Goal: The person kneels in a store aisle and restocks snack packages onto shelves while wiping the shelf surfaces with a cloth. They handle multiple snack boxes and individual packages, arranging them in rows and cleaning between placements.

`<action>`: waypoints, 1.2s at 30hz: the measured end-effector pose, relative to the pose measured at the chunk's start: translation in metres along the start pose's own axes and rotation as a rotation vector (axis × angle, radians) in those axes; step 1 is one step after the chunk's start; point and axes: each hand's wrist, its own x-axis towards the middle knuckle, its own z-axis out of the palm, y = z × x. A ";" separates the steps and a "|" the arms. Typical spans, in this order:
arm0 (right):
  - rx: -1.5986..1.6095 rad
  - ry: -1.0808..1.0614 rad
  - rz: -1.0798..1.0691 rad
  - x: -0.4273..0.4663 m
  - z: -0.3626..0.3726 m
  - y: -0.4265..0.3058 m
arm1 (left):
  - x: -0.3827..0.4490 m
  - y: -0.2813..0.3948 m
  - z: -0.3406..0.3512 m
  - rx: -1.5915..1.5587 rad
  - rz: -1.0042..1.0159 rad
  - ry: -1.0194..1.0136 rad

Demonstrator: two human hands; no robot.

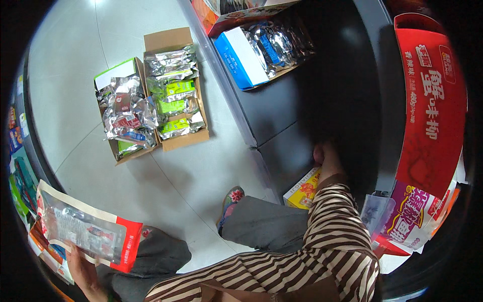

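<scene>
My left hand (81,270), at the lower left, grips the edge of a flat food packet (85,228) with a clear window and a red end band. On the right, my right hand (319,154) reaches over the dark lower shelf, just beyond a yellow carton (303,188); shadow hides most of its fingers, so whether it holds anything is unclear. A blue-sided display box (237,62) of silvery packets lies farther back on that shelf.
Two open cartons of foil packets, one green-edged (115,73) and one brown cardboard (185,141), stand on the tiled floor. A red box (434,113) and a purple-and-white packet (407,215) are on the upper shelf at right. More packaged goods line the far left.
</scene>
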 end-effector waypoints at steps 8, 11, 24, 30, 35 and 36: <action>0.015 0.049 -0.351 0.029 -0.006 -0.130 | 0.010 -0.005 -0.007 -0.051 0.021 0.020; -0.043 0.032 -0.381 0.025 -0.005 -0.150 | 0.010 -0.008 -0.020 -0.044 0.035 0.063; 0.331 0.120 -1.185 -0.111 -0.027 -0.194 | 0.011 0.000 0.001 -0.052 0.043 -0.076; 0.079 -0.025 -0.325 -0.035 -0.031 -0.082 | 0.013 -0.002 -0.018 -0.024 0.043 -0.065; 0.134 -0.012 -0.041 -0.020 0.006 0.028 | 0.021 -0.003 -0.014 -0.036 0.056 -0.118; 0.303 -0.120 0.163 -0.035 -0.001 0.015 | 0.021 -0.003 -0.016 -0.039 0.056 -0.143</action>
